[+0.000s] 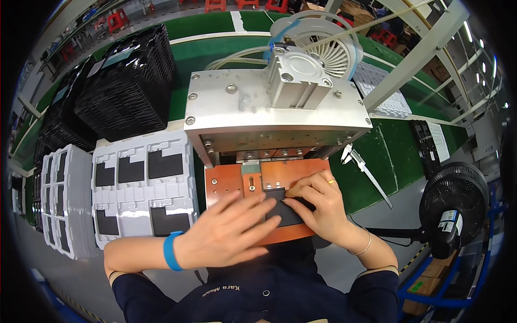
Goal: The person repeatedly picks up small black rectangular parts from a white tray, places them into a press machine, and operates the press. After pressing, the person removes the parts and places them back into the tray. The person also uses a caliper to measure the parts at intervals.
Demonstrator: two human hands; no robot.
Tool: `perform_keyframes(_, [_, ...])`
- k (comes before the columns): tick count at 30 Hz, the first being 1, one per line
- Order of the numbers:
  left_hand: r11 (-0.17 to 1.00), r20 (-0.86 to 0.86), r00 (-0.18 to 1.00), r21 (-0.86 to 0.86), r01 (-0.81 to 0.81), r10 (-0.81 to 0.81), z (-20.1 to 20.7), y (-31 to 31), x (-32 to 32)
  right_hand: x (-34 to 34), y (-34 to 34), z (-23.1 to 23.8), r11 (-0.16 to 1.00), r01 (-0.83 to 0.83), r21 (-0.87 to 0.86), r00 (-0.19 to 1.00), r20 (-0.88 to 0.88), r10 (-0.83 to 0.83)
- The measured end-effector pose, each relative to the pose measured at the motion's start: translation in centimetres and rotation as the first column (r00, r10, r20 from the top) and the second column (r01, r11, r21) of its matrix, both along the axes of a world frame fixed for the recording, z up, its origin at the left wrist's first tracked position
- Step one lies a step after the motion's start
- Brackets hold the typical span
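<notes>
- Bright, even overhead light fell from the ceiling strip lamps [467, 31] at far right.
- Glare gleamed on the glossy white moulded plastic tray [141, 183].
- Fisheye bending and dark corners ringed the view.

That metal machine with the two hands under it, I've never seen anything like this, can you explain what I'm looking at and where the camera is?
The camera sits on the person's head and looks down, so the forearms enter from the bottom edge, and the wide lens bends straight lines near the rim. The grey metal press stands on a green bench, with a silver air cylinder on top. Below it lies an orange fixture plate. Both bare hands rest on a flat black part on that plate: the left hand, with a blue wristband, lies flat, and the right hand presses the part with its fingertips. Left of the press are white moulded trays holding more black pieces, and stacked black trays behind. A caliper and a black fan are on the right.
</notes>
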State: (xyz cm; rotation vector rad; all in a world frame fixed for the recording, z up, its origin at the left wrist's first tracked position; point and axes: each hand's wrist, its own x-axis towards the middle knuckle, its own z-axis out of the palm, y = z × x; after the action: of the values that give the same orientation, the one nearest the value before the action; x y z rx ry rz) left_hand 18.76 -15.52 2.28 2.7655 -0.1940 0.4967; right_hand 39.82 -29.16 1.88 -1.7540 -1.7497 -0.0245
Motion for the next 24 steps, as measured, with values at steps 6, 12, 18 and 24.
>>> perform_keyframes(6, [0.999,-0.120,0.992,0.025,0.039,-0.036,-1.2,-1.0,0.5,0.0,0.9,-1.0,0.989,-0.144,-0.023,0.985,0.093,0.146])
perform_keyframes(12, [0.997,-0.166,0.985,0.066,0.051,-0.040,-0.9,-1.1,0.5,-0.8,0.9,0.1,0.990,-0.102,-0.093,0.966,0.229,0.121])
perform_keyframes(18, [0.996,-0.174,0.985,0.092,0.021,-0.005,-1.0,-1.2,0.4,-0.8,1.3,-0.4,0.997,-0.050,-0.050,0.963,0.261,0.061])
perform_keyframes(24, [0.998,-0.163,0.986,0.036,0.047,-0.040,-0.8,-0.9,0.6,-0.7,1.3,-0.6,0.995,-0.073,-0.061,0.978,0.191,0.083])
